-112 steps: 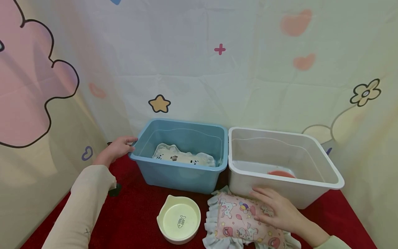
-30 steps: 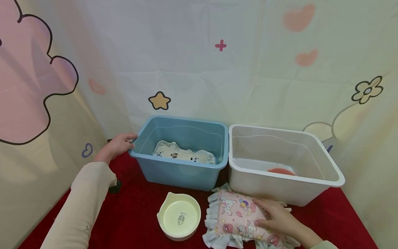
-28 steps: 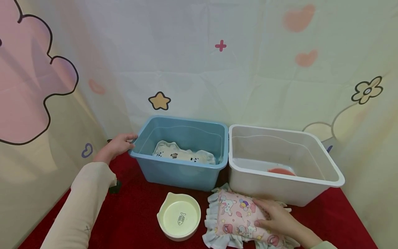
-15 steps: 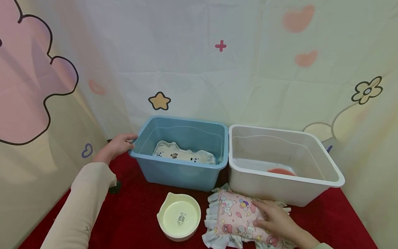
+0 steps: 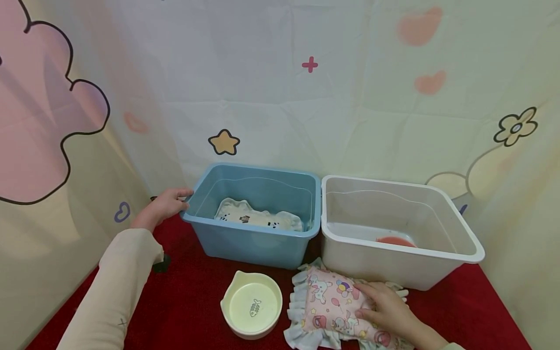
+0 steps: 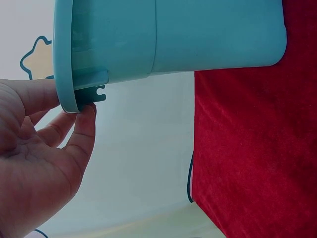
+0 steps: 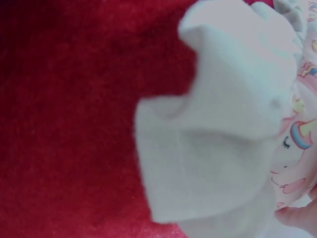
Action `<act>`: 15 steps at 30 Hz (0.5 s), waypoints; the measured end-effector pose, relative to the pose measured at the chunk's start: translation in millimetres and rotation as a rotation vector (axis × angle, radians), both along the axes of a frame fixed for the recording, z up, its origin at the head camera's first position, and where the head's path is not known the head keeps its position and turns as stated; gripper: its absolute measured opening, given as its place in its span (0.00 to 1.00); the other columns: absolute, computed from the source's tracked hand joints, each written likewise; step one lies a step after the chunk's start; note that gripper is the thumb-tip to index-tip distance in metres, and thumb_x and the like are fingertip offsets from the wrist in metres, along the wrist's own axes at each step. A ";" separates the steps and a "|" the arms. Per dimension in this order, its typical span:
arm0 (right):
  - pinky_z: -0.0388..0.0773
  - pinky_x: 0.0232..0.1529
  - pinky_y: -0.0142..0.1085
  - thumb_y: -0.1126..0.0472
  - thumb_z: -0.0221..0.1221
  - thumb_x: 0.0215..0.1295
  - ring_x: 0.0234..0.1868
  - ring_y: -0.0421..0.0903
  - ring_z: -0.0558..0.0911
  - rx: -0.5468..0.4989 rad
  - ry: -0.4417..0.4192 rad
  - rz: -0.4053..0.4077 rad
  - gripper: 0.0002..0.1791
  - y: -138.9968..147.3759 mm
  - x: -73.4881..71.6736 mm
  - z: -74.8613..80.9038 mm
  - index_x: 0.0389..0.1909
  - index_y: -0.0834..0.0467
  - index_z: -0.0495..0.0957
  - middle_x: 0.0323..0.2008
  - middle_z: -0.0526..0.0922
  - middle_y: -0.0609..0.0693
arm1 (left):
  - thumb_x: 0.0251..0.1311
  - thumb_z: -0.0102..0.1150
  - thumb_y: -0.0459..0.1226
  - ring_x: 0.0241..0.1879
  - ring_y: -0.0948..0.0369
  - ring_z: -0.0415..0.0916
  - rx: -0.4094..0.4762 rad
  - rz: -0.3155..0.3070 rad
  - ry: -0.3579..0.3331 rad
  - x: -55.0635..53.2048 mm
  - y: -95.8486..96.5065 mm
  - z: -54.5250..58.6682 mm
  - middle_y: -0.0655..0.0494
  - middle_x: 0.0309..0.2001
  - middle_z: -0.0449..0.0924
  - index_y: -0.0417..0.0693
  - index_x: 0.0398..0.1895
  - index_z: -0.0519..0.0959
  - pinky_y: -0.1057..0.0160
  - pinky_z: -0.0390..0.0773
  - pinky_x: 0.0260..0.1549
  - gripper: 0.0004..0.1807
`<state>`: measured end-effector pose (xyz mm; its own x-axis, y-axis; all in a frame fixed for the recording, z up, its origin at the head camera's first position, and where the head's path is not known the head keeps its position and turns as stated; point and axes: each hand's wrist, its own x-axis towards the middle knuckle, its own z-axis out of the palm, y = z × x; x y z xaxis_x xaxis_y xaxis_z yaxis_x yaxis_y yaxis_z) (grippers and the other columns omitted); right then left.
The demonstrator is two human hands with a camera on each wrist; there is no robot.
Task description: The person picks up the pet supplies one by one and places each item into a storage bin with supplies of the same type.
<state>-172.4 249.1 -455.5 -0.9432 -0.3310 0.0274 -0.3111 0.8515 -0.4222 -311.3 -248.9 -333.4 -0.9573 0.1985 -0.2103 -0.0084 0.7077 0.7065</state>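
A blue plastic bin [image 5: 251,245] stands at the back left, and a white frilled cloth with small animal prints [image 5: 258,218] lies inside it. My left hand [image 5: 166,206] grips the rim at the bin's left end; in the left wrist view the thumb and fingers [image 6: 84,129] pinch the rim from both sides. At the front right lies a pink pillow [image 5: 325,308] with a white ruffle [image 7: 213,158]. My right hand [image 5: 389,308] rests on top of it, thumb and forefinger spread apart. Its other fingers are hardly visible.
Beside the blue bin stands a white bin [image 5: 380,265] with a reddish item [image 5: 395,241] on its floor. A cream cat-eared bowl [image 5: 251,311] with a fishbone print sits left of the pillow. Red cloth [image 5: 188,311] covers the table, and a printed curtain [image 5: 271,97] hangs behind.
Since the earliest frame my right hand has come down onto the pillow. It shifts slightly on it over the last second. My left hand keeps its hold on the bin rim.
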 end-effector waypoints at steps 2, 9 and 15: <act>0.70 0.50 0.53 0.43 0.63 0.43 0.49 0.51 0.73 -0.002 -0.001 -0.004 0.34 -0.3 -0.2 -0.4 0.51 0.57 0.74 0.47 0.78 0.52 | 0.62 0.38 0.29 0.62 0.36 0.48 0.001 -0.003 -0.001 0.1 0.0 0.0 0.31 0.66 0.43 0.35 0.66 0.46 0.44 0.59 0.57 0.29; 0.70 0.49 0.52 0.44 0.64 0.43 0.48 0.52 0.74 -0.009 0.001 0.000 0.33 -1.2 0.4 0.5 0.50 0.58 0.74 0.46 0.78 0.53 | 0.62 0.38 0.29 0.62 0.35 0.48 -0.007 -0.005 0.008 0.1 0.2 0.2 0.31 0.65 0.44 0.34 0.66 0.46 0.43 0.60 0.57 0.29; 0.70 0.49 0.53 0.44 0.64 0.43 0.48 0.52 0.74 -0.002 0.023 0.007 0.32 -2.0 0.7 0.8 0.49 0.58 0.75 0.45 0.78 0.53 | 0.62 0.37 0.30 0.62 0.36 0.50 -0.012 0.005 0.006 -0.1 0.2 0.0 0.31 0.65 0.45 0.34 0.66 0.46 0.44 0.60 0.57 0.29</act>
